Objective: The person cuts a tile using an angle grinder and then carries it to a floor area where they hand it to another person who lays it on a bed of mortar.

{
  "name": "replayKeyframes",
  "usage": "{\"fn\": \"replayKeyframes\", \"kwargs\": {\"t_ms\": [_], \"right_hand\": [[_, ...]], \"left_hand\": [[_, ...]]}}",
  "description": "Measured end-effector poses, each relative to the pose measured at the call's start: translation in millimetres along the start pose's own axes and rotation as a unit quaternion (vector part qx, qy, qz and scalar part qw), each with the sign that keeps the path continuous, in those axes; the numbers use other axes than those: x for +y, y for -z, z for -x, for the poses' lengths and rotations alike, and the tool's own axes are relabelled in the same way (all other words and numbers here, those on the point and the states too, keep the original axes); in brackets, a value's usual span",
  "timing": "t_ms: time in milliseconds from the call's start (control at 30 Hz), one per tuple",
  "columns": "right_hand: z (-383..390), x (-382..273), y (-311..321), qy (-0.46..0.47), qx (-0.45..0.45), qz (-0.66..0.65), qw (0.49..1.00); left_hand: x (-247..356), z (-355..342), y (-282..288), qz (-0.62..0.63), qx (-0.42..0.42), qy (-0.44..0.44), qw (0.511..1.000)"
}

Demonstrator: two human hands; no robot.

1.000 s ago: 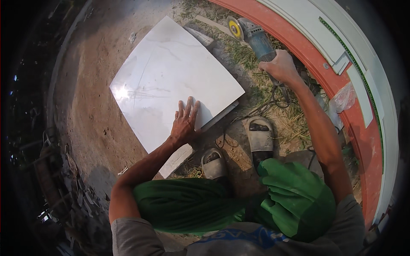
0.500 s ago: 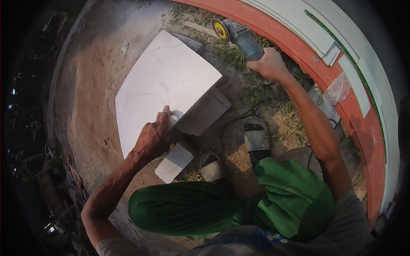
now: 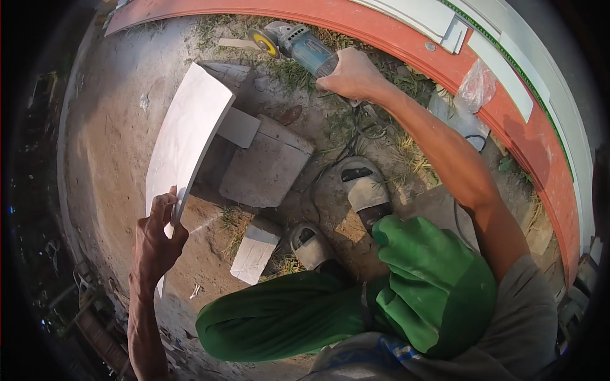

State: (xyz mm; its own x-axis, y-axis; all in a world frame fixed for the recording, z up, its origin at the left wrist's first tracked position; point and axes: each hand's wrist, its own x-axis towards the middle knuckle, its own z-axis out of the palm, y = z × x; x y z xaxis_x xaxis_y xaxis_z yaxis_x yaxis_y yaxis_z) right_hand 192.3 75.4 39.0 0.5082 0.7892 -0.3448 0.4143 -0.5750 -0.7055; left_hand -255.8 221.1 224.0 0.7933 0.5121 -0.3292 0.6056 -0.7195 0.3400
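A white tile [image 3: 184, 120] with faint grey veins stands tilted on its edge at the left. My left hand [image 3: 160, 232] is closed on its near edge, thumb on one side and fingers on the other. Out to the far right, my right hand [image 3: 352, 76] wraps around the rear of a blue-green angle grinder [image 3: 308, 52], whose yellow-centred disc [image 3: 264, 42] points left. A power cord trails from the grinder's back end. Beside the tile, a grey block [image 3: 267, 162] lies on the ground with a smaller flat piece [image 3: 239, 127] against it.
A whitish offcut block [image 3: 256, 249] lies near my sandalled feet [image 3: 362, 184]. Along the right and far side curves a red ledge [image 3: 438, 57] bearing white strips [image 3: 502, 76] and a crumpled clear plastic bag [image 3: 476, 86]. Dry dirt and grass cover the ground.
The tile has swung from lying flat over the block to a steep tilt at the left, uncovering the block. My left hand moved left with it; the grinder shifted left in view.
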Motion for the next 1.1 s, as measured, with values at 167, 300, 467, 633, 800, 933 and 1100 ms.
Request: {"fn": "replayKeyframes", "kwargs": {"t_ms": [167, 300, 467, 633, 800, 933, 1100], "right_hand": [[1.7, -3.9, -1.5, -0.011, -0.003, -0.018, 1.0], [-1.2, -1.3, -7.1, 0.028, 0.027, -0.005, 0.999], [2.5, -3.4, -2.4, 0.006, -0.023, -0.02, 1.0], [-1.4, 4.2, -14.0, 0.013, -0.029, -0.01, 0.999], [4.6, 8.5, -34.8, 0.086, 0.017, -0.085, 0.993], [7.9, -0.5, -41.7, 0.067, -0.003, -0.07, 0.995], [-9.8, 6.1, -63.6, 0.015, -0.083, -0.009, 0.996]], "left_hand": [[-1.6, -1.7, 15.1, 0.01, -0.005, 0.031, 0.999], [-2.6, -3.0, 5.8, 0.035, -0.025, 0.061, 0.997], [-2.1, -0.6, -26.4, -0.002, -0.002, -0.033, 0.999], [6.1, -0.9, -76.9, -0.03, 0.02, -0.058, 0.998], [11.2, -13.3, -129.6, -0.024, 0.048, -0.036, 0.998], [6.1, -16.8, -148.9, -0.047, 0.031, -0.032, 0.998], [-3.1, -20.9, -192.5, -0.074, 0.053, -0.062, 0.994]]}}
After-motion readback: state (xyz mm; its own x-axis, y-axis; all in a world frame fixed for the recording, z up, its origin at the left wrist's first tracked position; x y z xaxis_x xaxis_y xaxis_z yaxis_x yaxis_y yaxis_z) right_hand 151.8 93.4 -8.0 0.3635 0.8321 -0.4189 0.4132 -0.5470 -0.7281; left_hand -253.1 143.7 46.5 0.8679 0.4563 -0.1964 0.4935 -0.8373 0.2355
